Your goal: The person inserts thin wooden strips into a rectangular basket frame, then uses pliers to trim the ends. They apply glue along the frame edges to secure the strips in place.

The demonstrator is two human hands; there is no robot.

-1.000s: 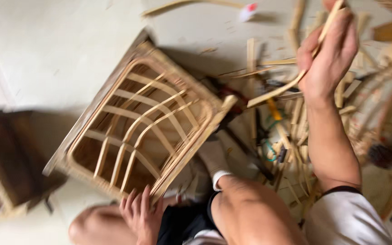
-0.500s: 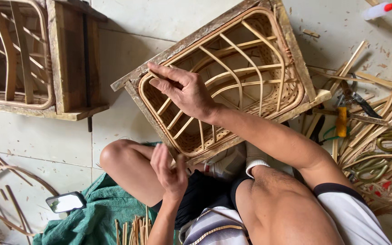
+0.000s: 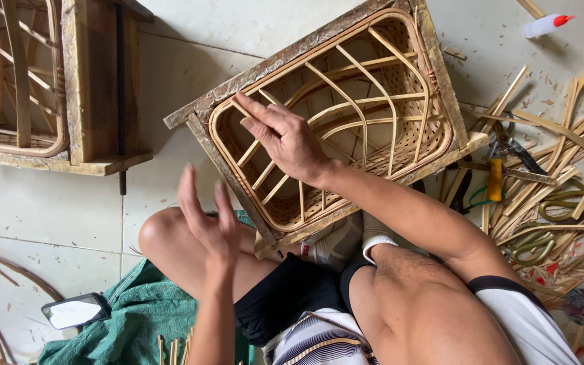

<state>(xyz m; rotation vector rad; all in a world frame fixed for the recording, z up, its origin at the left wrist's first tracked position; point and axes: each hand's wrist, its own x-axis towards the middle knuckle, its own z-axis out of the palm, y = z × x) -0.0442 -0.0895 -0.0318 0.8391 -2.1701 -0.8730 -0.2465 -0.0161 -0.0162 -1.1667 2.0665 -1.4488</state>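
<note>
Pale tiled floor carries a rattan frame, centre-top; right hand rests flat, open on it, left hand open, empty.

The person wore black shorts and a white top with a dark-edged sleeve; a striped hem showed just below the shorts. A white sock sat above the shorts, beside a knee. Both arms were bare, the left hand and right hand without gloves.
</note>
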